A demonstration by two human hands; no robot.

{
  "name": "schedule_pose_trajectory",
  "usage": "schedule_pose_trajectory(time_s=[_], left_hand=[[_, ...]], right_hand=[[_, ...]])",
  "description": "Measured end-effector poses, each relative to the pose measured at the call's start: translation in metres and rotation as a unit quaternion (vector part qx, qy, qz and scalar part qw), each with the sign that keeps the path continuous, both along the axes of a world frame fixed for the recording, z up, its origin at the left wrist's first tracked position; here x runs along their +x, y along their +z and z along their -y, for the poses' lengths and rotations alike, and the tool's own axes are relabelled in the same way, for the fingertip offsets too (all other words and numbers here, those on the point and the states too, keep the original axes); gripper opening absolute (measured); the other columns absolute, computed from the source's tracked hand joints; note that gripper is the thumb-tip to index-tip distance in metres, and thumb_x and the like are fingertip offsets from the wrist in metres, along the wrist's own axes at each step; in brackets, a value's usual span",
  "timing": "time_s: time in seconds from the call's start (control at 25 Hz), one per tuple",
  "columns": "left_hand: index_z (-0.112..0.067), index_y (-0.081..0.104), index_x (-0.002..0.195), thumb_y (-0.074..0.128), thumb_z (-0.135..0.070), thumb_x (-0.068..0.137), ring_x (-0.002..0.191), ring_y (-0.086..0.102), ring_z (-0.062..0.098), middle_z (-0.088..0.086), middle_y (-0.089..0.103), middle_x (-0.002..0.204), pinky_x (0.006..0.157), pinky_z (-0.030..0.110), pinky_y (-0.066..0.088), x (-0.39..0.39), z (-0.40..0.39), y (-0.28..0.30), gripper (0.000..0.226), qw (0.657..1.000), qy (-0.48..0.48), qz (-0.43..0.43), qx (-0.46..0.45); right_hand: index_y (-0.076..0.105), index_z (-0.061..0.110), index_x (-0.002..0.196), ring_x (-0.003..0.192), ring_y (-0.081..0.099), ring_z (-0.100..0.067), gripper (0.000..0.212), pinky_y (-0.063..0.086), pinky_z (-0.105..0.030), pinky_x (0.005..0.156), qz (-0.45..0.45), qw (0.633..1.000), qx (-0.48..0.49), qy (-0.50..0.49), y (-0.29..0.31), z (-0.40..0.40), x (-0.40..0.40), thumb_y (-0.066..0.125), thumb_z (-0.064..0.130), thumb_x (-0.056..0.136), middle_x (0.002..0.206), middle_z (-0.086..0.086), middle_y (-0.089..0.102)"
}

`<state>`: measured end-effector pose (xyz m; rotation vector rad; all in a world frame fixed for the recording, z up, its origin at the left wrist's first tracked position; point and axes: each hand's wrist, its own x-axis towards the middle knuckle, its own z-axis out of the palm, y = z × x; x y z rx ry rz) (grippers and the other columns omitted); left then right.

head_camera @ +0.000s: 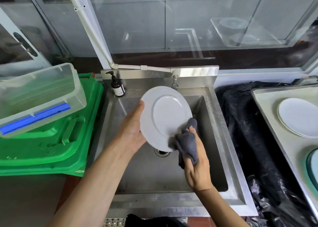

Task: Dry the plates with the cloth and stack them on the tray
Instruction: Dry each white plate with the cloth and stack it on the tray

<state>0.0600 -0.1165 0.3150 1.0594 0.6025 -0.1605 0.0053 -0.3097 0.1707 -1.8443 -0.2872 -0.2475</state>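
Note:
Over the steel sink point(215, 140) I hold a white plate point(163, 116), tilted with its underside toward me. My left hand point(132, 132) holds its left rim, thumb along the edge and fingers hidden behind it. My right hand point(196, 164) grips a dark grey cloth point(186, 144) and presses it against the plate's lower right rim. On the right, a metal tray point(268, 104) carries a small stack of white plates point(299, 116).
A clear plastic box point(39, 96) with a blue clip sits on green plastic lids point(51, 146) at the left. A brown pump bottle point(117, 86) stands at the sink's back left, a tap point(175, 82) behind the plate. Black plastic sheeting point(249, 132) lies between sink and tray.

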Motion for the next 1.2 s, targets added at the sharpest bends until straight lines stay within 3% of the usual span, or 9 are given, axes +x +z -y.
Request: schedule_pose_trajectory(time_s=[0.16,0.36,0.48,0.6,0.72,0.84,0.96,1.04,1.2], left_hand=[[-0.009,0.058,0.138,0.053,-0.039,0.102,0.124,0.063,0.03,0.011,0.066,0.134,0.11,0.053,0.045,-0.005,0.01,-0.002,0.048,1.0,-0.002,0.011,0.013],[-0.017,0.06,0.136,0.048,-0.042,0.103,0.118,0.066,0.022,0.004,0.071,0.128,0.102,0.044,0.05,-0.018,0.03,-0.018,0.043,0.998,-0.067,-0.007,0.014],[-0.021,0.06,0.138,0.046,-0.046,0.103,0.118,0.067,0.021,0.001,0.071,0.128,0.095,0.042,0.052,-0.018,0.032,-0.032,0.045,0.996,-0.088,0.0,0.015],[-0.022,0.06,0.136,0.05,-0.048,0.101,0.112,0.07,0.02,0.0,0.073,0.125,0.087,0.041,0.054,-0.015,0.034,-0.044,0.044,0.996,-0.081,-0.015,0.022],[-0.021,0.064,0.131,0.053,-0.049,0.099,0.105,0.073,0.018,-0.001,0.074,0.121,0.08,0.039,0.054,-0.015,0.04,-0.054,0.043,0.996,-0.075,-0.03,0.027],[-0.023,0.065,0.129,0.054,-0.05,0.097,0.104,0.074,0.017,-0.001,0.075,0.121,0.08,0.04,0.054,-0.014,0.047,-0.059,0.043,0.995,-0.09,-0.041,0.018],[-0.025,0.07,0.117,0.053,-0.05,0.098,0.096,0.076,0.015,-0.004,0.077,0.112,0.069,0.036,0.058,-0.012,0.056,-0.058,0.035,0.993,-0.109,-0.027,0.025],[-0.024,0.071,0.111,0.057,-0.046,0.098,0.091,0.077,0.015,-0.004,0.079,0.106,0.065,0.036,0.06,-0.012,0.064,-0.057,0.029,0.995,-0.085,-0.03,0.036],[-0.028,0.07,0.111,0.062,-0.043,0.097,0.109,0.069,0.019,-0.005,0.074,0.116,0.093,0.041,0.054,-0.011,0.074,-0.061,0.022,0.991,-0.047,-0.002,0.125]], right_hand=[[0.063,0.023,0.129,0.099,0.063,0.003,0.039,0.048,-0.016,0.082,-0.107,0.987,0.047,-0.111,0.012,0.005,0.021,0.048,0.041,0.097,0.107,0.02,0.069],[0.052,0.04,0.082,0.057,0.051,0.0,0.016,0.04,-0.016,0.053,-0.177,0.968,0.034,-0.172,0.017,0.036,0.052,0.047,0.035,0.096,0.066,0.02,0.06],[0.053,0.027,0.109,0.084,0.064,-0.009,0.008,0.05,-0.033,0.073,-0.204,0.951,-0.056,-0.224,0.005,0.063,0.052,0.051,0.029,0.101,0.097,0.004,0.069],[0.047,0.003,0.142,0.125,0.053,-0.036,0.049,0.044,-0.048,0.106,-0.155,0.913,-0.261,-0.274,-0.014,0.096,0.045,0.063,0.017,0.098,0.14,-0.019,0.057],[0.04,0.002,0.152,0.143,0.042,-0.04,0.066,0.033,-0.048,0.118,-0.191,0.868,-0.378,-0.259,-0.038,0.122,0.031,0.067,0.019,0.095,0.158,-0.021,0.041],[0.025,0.014,0.161,0.153,0.028,-0.033,0.074,0.026,-0.045,0.122,-0.356,0.823,-0.414,-0.158,-0.078,0.138,0.009,0.059,0.034,0.098,0.169,-0.012,0.022],[0.014,0.019,0.165,0.159,0.012,-0.028,0.078,0.017,-0.045,0.127,-0.398,0.806,-0.422,-0.115,-0.1,0.148,-0.004,0.054,0.039,0.1,0.173,-0.007,0.006],[0.016,0.019,0.165,0.158,0.014,-0.028,0.077,0.018,-0.045,0.127,-0.399,0.811,-0.412,-0.117,-0.101,0.151,-0.001,0.053,0.038,0.1,0.173,-0.007,0.009],[0.039,0.015,0.153,0.143,0.039,-0.034,0.06,0.034,-0.045,0.116,-0.347,0.845,-0.376,-0.153,-0.078,0.139,0.013,0.053,0.025,0.096,0.159,-0.011,0.039]])
